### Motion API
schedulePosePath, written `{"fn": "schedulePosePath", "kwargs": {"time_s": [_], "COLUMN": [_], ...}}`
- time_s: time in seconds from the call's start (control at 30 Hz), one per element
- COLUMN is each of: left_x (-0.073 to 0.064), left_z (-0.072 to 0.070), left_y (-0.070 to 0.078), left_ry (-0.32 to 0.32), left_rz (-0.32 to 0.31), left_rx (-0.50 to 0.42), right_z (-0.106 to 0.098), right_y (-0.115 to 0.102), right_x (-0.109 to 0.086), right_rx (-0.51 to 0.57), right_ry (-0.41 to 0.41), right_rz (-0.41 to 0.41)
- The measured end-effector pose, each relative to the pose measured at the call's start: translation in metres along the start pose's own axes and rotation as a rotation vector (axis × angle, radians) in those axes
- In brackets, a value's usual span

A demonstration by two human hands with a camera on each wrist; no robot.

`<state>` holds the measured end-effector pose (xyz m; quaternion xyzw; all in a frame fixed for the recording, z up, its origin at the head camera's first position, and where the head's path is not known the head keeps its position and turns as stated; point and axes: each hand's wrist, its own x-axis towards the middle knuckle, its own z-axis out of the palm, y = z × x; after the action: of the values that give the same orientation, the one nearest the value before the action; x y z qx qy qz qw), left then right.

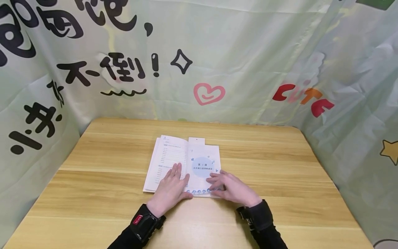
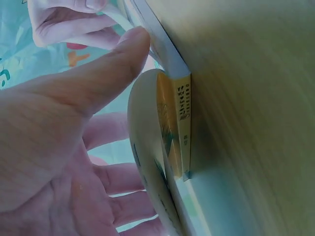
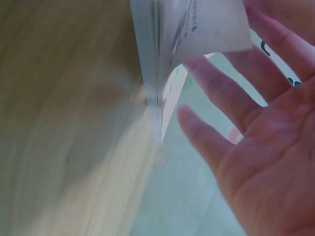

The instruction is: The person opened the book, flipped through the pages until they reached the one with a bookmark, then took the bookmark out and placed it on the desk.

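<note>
An open book (image 1: 174, 152) with printed white pages lies on the wooden table, its right page marked by a pale blue circle. My left hand (image 1: 170, 190) rests on the lower left page, fingers extended and the thumb near the bottom of the fold. In the left wrist view the yellow spine (image 2: 183, 128) shows below the thumb. At the lower right corner of the book, my right hand (image 1: 231, 188) pinches a page (image 3: 216, 29). That page curves up off the stack in the right wrist view; its pinched edge is partly hidden.
The wooden table (image 1: 102, 166) extends around the book on all sides. A pale printed cloth (image 1: 248, 62) with lettering and a pink heart hangs behind and along both sides. A small white tab (image 1: 196, 140) juts from the book's top edge.
</note>
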<state>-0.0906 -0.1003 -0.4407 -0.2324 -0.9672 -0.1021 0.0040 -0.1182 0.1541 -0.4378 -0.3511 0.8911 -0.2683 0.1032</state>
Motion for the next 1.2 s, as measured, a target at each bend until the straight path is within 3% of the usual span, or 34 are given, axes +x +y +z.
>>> {"fn": "schedulePosePath", "kwargs": {"time_s": [0.4,0.63,0.73,0.87,0.93,1.0,1.1,1.2], "left_x": [0.003,0.005,0.006,0.006,0.006,0.006,0.007,0.006], "left_z": [-0.002,-0.001,0.0,0.001,0.002,0.002,0.002,0.0], "left_y": [-0.001,0.003,0.004,0.005,0.005,0.005,0.005,0.004], "left_ry": [0.001,0.049,0.076,0.121,0.137,0.149,0.164,0.181], "left_rz": [0.001,-0.015,-0.019,-0.008,-0.013,-0.024,-0.044,-0.043], "left_rx": [-0.001,0.004,0.005,-0.004,-0.011,-0.019,-0.032,-0.032], "right_z": [0.002,0.011,0.015,0.021,0.023,0.025,0.029,0.036], "right_y": [-0.003,-0.006,-0.007,-0.012,-0.015,-0.019,-0.025,-0.03], "right_x": [0.008,0.014,0.017,0.019,0.02,0.02,0.022,0.024], "right_rx": [-0.105,-0.115,-0.106,-0.025,0.064,0.178,0.321,0.373], "right_ry": [0.347,0.56,0.678,0.811,0.802,0.734,0.549,0.375], "right_rz": [-0.16,-0.204,-0.164,-0.003,0.071,0.129,0.163,0.141]}}
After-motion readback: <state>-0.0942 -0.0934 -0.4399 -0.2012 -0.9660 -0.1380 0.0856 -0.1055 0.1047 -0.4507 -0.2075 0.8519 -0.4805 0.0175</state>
